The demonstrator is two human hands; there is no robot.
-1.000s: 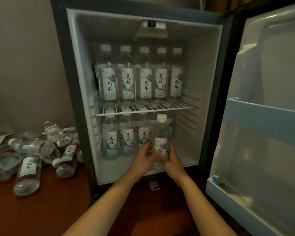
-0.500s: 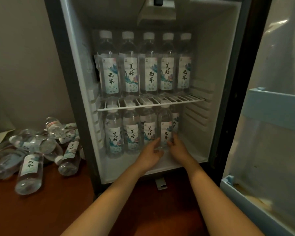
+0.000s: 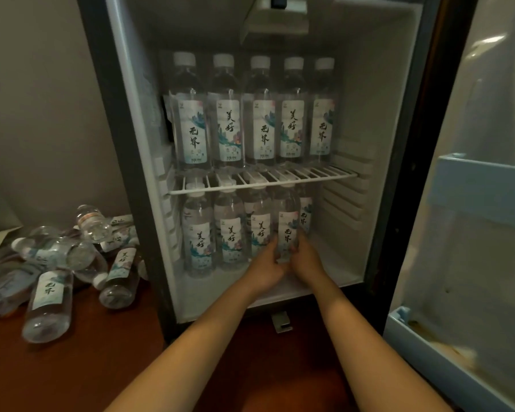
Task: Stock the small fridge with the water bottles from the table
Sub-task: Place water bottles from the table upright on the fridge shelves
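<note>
The small fridge (image 3: 137,162) stands open in front of me. Several labelled water bottles (image 3: 259,114) line its wire shelf (image 3: 324,173). On the fridge floor stands another row. Both hands hold the rightmost front bottle of that row (image 3: 287,221) upright, under the shelf. My left hand (image 3: 266,267) grips its lower left side and my right hand (image 3: 305,257) grips its lower right side. A further bottle (image 3: 306,212) stands just behind it to the right. A pile of several bottles (image 3: 72,254) lies on the wooden table (image 3: 72,367) left of the fridge.
The fridge door (image 3: 482,203) is swung open at the right, with a pale blue rack (image 3: 485,179) and a lower door tray (image 3: 446,352). A grey wall rises behind the bottle pile. A small metal foot (image 3: 281,322) sits below the fridge's front edge.
The bottle in both hands went from the fridge's front edge back under the shelf, into the lower row. My view moved closer to the fridge.
</note>
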